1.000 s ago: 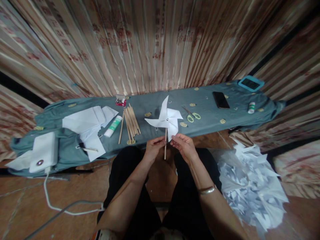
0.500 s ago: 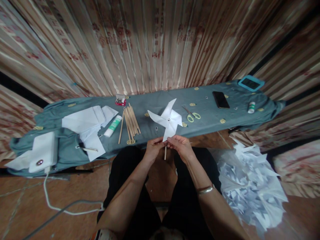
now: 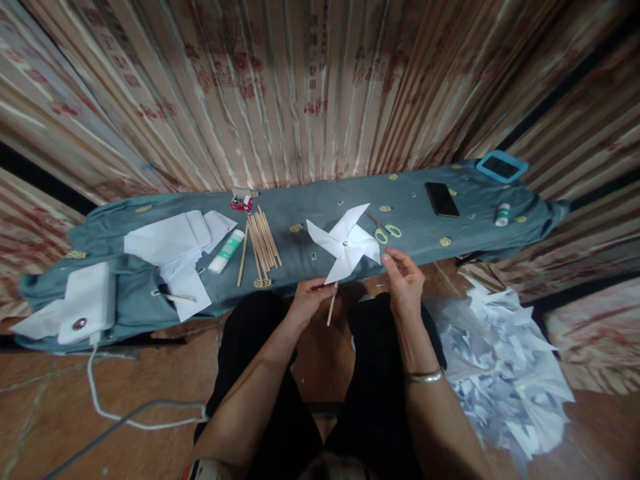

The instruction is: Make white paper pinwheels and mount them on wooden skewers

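A white paper pinwheel [image 3: 356,251] on a thin wooden stick is held over the table's near edge, a metal pin at its centre. Below the lower blade, the thumb and fingers of my left hand [image 3: 309,298] are closed around the stick [image 3: 331,311], whose bottom end points down. My right hand [image 3: 406,283] is at the right-hand blade, thumb and forefinger pinched together at its outer corner. Just beyond that blade lie scissors [image 3: 388,233] with yellow-green handles. Left of the pinwheel is a bunch of wooden sticks [image 3: 262,241].
On the cloth-covered table [image 3: 345,193] are a red box of pins [image 3: 241,200], a glue stick [image 3: 226,252], paper sheets [image 3: 167,235], a white power bank [image 3: 87,303], a phone [image 3: 442,199] and a blue-framed device [image 3: 502,166]. A bag of folded paper [image 3: 505,373] stands at right.
My right hand has left the stick and moved right to the blade's outer corner. The pinwheel has shifted slightly right and turned a little. My left hand keeps hold of the stick.
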A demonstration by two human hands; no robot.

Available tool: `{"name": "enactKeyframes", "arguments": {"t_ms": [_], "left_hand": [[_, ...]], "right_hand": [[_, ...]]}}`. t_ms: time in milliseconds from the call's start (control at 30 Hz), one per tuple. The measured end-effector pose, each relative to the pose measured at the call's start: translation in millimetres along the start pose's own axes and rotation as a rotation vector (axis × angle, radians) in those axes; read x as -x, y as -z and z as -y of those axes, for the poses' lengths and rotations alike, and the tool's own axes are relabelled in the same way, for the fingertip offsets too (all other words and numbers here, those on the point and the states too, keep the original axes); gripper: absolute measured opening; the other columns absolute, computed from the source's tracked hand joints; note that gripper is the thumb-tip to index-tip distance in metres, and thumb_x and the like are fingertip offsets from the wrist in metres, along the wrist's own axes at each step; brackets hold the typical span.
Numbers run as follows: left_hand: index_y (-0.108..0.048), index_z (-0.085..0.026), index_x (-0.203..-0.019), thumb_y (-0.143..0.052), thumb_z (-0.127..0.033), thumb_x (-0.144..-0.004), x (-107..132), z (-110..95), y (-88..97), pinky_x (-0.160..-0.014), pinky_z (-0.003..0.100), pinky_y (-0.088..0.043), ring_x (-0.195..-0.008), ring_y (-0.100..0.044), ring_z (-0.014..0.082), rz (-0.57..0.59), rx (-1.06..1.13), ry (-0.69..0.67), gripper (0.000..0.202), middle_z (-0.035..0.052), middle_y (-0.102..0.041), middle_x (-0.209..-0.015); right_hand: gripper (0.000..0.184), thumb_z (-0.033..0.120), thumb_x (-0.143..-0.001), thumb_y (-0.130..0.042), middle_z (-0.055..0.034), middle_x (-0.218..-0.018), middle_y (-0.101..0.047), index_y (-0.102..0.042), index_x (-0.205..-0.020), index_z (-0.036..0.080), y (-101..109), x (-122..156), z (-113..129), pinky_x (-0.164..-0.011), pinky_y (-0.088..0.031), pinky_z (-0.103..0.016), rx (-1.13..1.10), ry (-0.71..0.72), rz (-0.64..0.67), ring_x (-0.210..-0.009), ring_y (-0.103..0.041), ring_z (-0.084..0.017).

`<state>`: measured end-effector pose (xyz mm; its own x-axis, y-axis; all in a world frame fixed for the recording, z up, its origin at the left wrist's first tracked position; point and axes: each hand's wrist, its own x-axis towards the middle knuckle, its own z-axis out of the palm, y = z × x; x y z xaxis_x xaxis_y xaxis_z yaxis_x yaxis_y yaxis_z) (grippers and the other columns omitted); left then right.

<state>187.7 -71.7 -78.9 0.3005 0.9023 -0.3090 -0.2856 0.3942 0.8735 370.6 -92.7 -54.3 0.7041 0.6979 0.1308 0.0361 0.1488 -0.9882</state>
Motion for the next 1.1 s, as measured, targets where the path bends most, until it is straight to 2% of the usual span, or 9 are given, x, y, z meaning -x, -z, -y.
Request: {"name": "enactKeyframes", "arguments": {"t_ms": [167,400,633,867,1100], "left_hand": [[-0.078,-0.016,-0.072,-0.089,-0.032,-0.042,-0.1,0.7,0.2,-0.079,0.034,-0.051,-0.070,-0.067,0.0193,0.004,-0.013,0.004,0.036,0.0053,-0.075,-0.073],[-0.078,-0.017,-0.075,-0.089,-0.029,-0.043,-2.8,0.5,0.7,-0.082,0.034,-0.052,-0.073,-0.068,0.0189,-0.017,-0.003,-0.011,0.036,0.0068,-0.076,-0.077],[-0.078,-0.018,-0.077,-0.089,-0.029,-0.044,-3.1,0.8,0.0,-0.077,0.031,-0.052,-0.068,-0.066,0.0156,-0.046,0.022,-0.010,0.037,0.0046,-0.076,-0.074],[-0.078,-0.017,-0.078,-0.089,-0.027,-0.043,-5.9,3.1,0.6,-0.080,0.032,-0.052,-0.068,-0.066,0.0155,-0.083,0.038,-0.017,0.038,0.0039,-0.075,-0.073],[-0.078,-0.017,-0.077,-0.090,-0.029,-0.042,-7.6,5.1,1.0,-0.080,0.032,-0.052,-0.068,-0.066,0.0158,-0.100,0.041,-0.024,0.039,0.0043,-0.075,-0.073]], "right_hand": [[0.022,0.037,-0.062,-0.076,-0.0070,-0.100,-0.073,-0.071,-0.071,0.018,-1.2,-2.0,-8.1,-0.086,-0.047,-0.036,-0.005,-0.038,0.027,-0.094,-0.065,-0.021],[0.016,0.032,-0.057,-0.078,-0.0051,-0.097,-0.073,-0.071,-0.064,0.020,-5.9,1.8,-3.6,-0.092,-0.044,-0.037,-0.067,-0.113,0.062,-0.097,-0.063,-0.022],[0.018,0.035,-0.056,-0.080,-0.0050,-0.096,-0.072,-0.070,-0.060,0.021,-10.7,6.9,-2.5,-0.096,-0.042,-0.040,-0.096,-0.171,0.119,-0.099,-0.062,-0.023],[0.015,0.033,-0.058,-0.079,-0.0013,-0.095,-0.071,-0.070,-0.060,0.022,-14.8,13.8,-1.4,-0.094,-0.041,-0.035,-0.155,-0.223,0.215,-0.093,-0.061,-0.019],[0.018,0.034,-0.058,-0.081,-0.0001,-0.094,-0.069,-0.069,-0.058,0.021,-18.1,20.1,-1.3,-0.085,-0.044,-0.030,-0.200,-0.307,0.289,-0.083,-0.060,-0.016]]}}
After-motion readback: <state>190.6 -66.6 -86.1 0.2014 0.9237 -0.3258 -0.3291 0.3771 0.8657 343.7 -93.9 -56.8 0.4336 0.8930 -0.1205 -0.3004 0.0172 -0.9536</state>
